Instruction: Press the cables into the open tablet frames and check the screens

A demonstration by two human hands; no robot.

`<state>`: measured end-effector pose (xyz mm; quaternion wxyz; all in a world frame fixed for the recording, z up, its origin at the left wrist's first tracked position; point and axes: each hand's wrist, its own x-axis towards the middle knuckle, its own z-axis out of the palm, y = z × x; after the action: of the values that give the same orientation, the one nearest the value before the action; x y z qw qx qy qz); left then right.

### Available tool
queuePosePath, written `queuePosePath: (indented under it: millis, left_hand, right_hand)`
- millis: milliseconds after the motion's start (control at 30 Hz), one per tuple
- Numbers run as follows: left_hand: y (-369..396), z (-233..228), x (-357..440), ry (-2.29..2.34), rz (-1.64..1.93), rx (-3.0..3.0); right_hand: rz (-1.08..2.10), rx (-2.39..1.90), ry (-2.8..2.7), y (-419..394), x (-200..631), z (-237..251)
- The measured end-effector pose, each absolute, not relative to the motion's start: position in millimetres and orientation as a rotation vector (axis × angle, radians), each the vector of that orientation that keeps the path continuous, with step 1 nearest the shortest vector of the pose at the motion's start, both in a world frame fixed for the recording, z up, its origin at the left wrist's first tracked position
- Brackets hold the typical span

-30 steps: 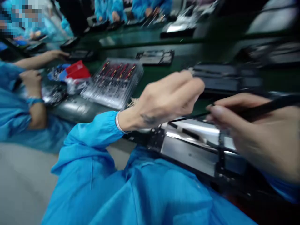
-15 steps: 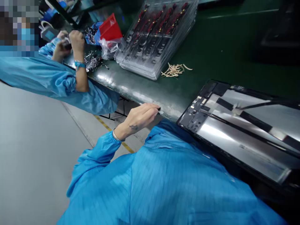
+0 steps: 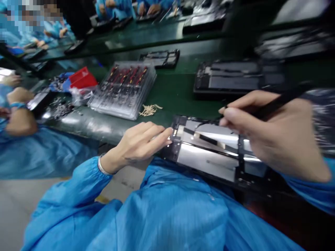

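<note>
While the left hand [image 3: 141, 141] lies flat, fingertips on the panel [image 3: 209, 157]; the right hand [image 3: 272, 132] pinches a black tool [image 3: 277, 103].

Bright overhead light glares off metal; motion blur smears edges and background.

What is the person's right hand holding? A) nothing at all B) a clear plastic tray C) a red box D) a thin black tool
D: the right hand pinches a thin black tool like a pen, its tip down over the opened device at the table edge, while the left hand rests fingertips on the device's left end.
</note>
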<state>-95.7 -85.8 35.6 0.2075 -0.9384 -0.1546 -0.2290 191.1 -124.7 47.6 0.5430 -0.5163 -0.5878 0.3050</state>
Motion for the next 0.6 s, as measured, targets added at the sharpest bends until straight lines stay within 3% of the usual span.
queuePosePath:
  millis: [267,367,600]
  left_hand:
    - [-41.4,61.3,12.0,-0.259,-0.788,-2.27]
    - [-32.5,62.2,11.3,-0.398,-0.882,-2.593]
    - [-21.8,59.5,14.1,-0.93,-1.48,-3.567]
  right_hand:
    - [0.723,-1.094,-1.333,-110.5,194.6,36.1]
    - [0.712,-1.044,-1.303,-102.5,201.1,33.4]
    - [0.726,-1.155,-1.509,-86.0,208.8,27.1]
